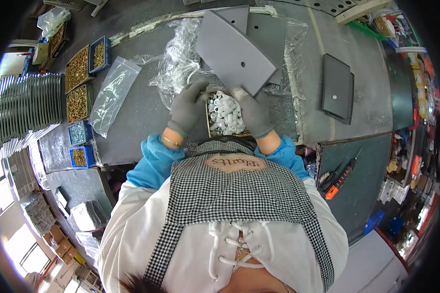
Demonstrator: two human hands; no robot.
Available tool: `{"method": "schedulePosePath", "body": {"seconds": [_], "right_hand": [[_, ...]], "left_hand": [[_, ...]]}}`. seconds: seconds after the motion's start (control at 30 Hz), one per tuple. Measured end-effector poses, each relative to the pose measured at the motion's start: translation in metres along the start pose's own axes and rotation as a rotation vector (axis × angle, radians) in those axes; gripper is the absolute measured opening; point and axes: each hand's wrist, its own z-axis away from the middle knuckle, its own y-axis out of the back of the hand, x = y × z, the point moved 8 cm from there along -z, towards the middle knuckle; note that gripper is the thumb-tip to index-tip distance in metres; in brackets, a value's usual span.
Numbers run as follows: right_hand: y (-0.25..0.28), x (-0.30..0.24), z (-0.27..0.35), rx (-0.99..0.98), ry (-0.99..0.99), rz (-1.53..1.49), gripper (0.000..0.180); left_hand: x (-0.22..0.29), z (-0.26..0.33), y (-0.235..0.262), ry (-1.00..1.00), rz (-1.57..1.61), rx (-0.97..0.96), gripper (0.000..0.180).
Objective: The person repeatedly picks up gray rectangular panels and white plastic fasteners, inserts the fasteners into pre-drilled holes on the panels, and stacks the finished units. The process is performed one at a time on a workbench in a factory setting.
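Both my hands wear grey gloves. My right hand (255, 113) is at the near corner of a dark grey metal panel (230, 51), its thumb on the edge and its other fingers partly hidden. This panel lies slanted over a second grey panel (268, 36). Left of the panel's near end, my left hand (186, 108) has its fingers bent and apart, with nothing visible in them. Between my hands, close to my apron, stands an open box of small white plastic pieces (225, 115).
Crumpled clear plastic film (181, 51) lies beneath the panels. Leftward are a clear bag (113, 93), bins of brass-coloured hardware (77, 103) and stacked panels (24, 110). At right are another grey panel (336, 88) and an orange-handled tool (338, 183).
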Motion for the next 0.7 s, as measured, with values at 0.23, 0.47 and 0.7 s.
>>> {"method": "schedulePosePath", "body": {"seconds": [0.23, 0.47, 0.7], "right_hand": [[0.032, -0.017, 0.01, 0.132, 0.021, 0.148, 0.021], [0.017, -0.025, 0.025, 0.106, 0.089, 0.067, 0.018], [0.015, -0.009, 0.025, 0.034, 0.101, 0.136, 0.021]], "left_hand": [[0.016, 0.022, -0.036, -0.159, -0.575, -0.18, 0.038], [0.006, 0.027, -0.044, -0.147, -0.626, -0.121, 0.031], [0.004, 0.028, -0.016, 0.001, 0.057, -0.018, 0.021]]}}
